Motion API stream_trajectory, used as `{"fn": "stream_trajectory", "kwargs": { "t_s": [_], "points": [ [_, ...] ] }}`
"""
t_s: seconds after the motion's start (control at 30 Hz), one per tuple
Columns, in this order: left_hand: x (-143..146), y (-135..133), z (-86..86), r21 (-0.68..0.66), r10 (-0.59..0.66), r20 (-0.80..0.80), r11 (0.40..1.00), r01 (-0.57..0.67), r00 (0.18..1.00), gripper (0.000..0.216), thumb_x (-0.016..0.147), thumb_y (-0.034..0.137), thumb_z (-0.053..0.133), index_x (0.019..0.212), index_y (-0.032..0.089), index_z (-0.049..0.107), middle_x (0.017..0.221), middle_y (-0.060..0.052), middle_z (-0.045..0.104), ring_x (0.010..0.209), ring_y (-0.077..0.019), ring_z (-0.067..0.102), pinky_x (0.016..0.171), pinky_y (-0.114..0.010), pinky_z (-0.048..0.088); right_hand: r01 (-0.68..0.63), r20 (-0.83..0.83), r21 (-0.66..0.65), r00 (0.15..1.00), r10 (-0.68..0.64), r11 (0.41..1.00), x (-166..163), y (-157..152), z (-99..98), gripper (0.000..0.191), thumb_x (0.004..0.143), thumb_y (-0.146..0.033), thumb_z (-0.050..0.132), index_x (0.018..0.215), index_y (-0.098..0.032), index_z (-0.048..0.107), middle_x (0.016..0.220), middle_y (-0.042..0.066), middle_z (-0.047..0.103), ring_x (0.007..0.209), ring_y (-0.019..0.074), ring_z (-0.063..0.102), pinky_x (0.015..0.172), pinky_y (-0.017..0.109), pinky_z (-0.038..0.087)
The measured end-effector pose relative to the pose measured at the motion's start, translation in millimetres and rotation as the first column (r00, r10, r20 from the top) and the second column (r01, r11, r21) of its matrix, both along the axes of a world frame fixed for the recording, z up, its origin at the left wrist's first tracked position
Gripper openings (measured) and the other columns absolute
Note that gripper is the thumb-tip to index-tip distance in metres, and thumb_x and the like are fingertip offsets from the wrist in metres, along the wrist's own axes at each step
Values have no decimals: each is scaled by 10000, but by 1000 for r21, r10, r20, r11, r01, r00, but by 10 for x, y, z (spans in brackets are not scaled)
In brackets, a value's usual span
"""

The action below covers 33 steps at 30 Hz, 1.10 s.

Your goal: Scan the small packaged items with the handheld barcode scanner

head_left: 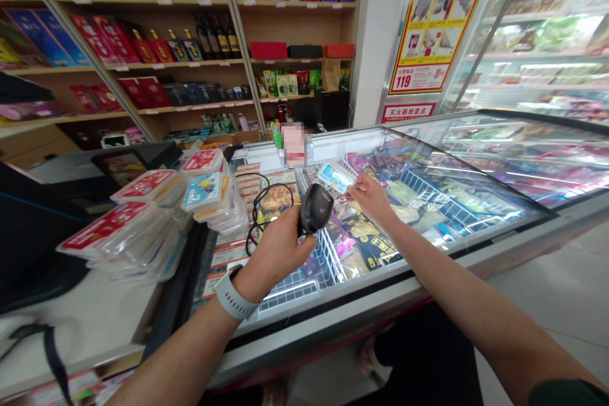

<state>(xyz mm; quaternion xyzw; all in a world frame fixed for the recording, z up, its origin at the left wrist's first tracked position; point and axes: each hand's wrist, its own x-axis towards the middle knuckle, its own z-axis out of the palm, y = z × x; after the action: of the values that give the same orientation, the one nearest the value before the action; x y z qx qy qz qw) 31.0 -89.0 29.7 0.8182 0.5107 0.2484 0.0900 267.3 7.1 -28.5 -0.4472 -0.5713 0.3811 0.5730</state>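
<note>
My left hand [278,247], with a grey watch on the wrist, is wrapped round a black handheld barcode scanner [316,209]. A black cable [255,209] loops over the freezer lid to the left of it. In my right hand [371,200] a small flat blue-and-white packet [335,177] is pinched at its right end. The scanner's head is close to the packet, just below and left of it. Both hands are above the glass lid of a chest freezer [466,266].
Stacks of flat packs with red labels [114,228] and blue labels [202,190] stand on the counter at left. Wire baskets [432,196] and frozen packets show under the glass. Shelves [200,63] with boxes and bottles line the back; a refrigerated display [547,38] is at right.
</note>
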Motion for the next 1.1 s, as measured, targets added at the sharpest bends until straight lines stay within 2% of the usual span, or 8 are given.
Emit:
{"fn": "stream_trajectory", "kwargs": {
  "t_s": [0.13, 0.23, 0.33, 0.5, 0.73, 0.9, 1.1],
  "points": [
    [-68, 30, 57, -19, -83, -49, 996, 82, 995, 174, 793, 209, 516, 964, 177, 521, 915, -83, 615, 833, -229, 600, 717, -328, 442, -5, -12, -3, 1000, 5, 1000, 7, -5, 6, 341, 703, -438, 692, 822, -231, 450, 719, -20, 653, 688, 190, 694, 619, 333, 594],
    [-119, 30, 65, -57, -66, -122, 997, 60, 990, 200, 803, 175, 508, 1001, 178, 536, 979, -104, 627, 868, -241, 613, 757, -352, 455, -13, -14, 3, 1000, 13, 1000, 17, 4, 0, 341, 708, -439, 693, 838, -230, 457, 748, -13, 660, 697, 191, 695, 621, 335, 595],
    [-132, 26, 51, -30, -22, -149, 999, 18, 989, 300, 783, 106, 500, 1069, 183, 542, 1059, -112, 627, 954, -256, 607, 838, -385, 454, -10, -7, 2, 1000, 10, 1000, 21, 15, -4, 342, 710, -449, 691, 840, -230, 462, 740, -14, 662, 697, 191, 695, 612, 329, 593],
    [-101, 52, 14, 19, 34, -15, 999, -34, 999, 464, 766, 64, 486, 1223, 141, 489, 1167, -143, 607, 1101, -291, 559, 938, -451, 429, -20, -15, 4, 1000, 20, 1000, 20, 15, 0, 311, 722, -418, 681, 828, -230, 458, 729, -19, 662, 707, 191, 699, 619, 326, 596],
    [-94, 58, -32, 68, -54, 241, 997, 38, 969, 444, 786, 96, 482, 1228, 140, 482, 1188, -124, 606, 1139, -246, 549, 992, -410, 419, 1, -19, 2, 1000, -1, 1000, 8, -17, 30, 299, 719, -402, 675, 807, -236, 442, 693, -25, 651, 696, 202, 699, 611, 336, 597],
    [-66, 57, -40, 5, -66, 300, 998, 67, 952, 456, 786, 129, 508, 1240, 165, 487, 1208, -104, 608, 1159, -233, 546, 1005, -390, 416, 6, -20, 4, 1000, -6, 1000, -3, -23, 43, 307, 717, -410, 672, 809, -239, 434, 700, -25, 650, 700, 200, 699, 608, 333, 594],
    [-63, 68, -37, -31, -54, 297, 997, 66, 953, 412, 795, 140, 508, 1207, 164, 510, 1169, -107, 619, 1104, -235, 570, 969, -382, 434, -6, -30, 12, 1000, 7, 1000, -4, -14, 23, 303, 719, -399, 671, 807, -242, 427, 710, -27, 649, 698, 201, 702, 601, 330, 596]
  ]
}}
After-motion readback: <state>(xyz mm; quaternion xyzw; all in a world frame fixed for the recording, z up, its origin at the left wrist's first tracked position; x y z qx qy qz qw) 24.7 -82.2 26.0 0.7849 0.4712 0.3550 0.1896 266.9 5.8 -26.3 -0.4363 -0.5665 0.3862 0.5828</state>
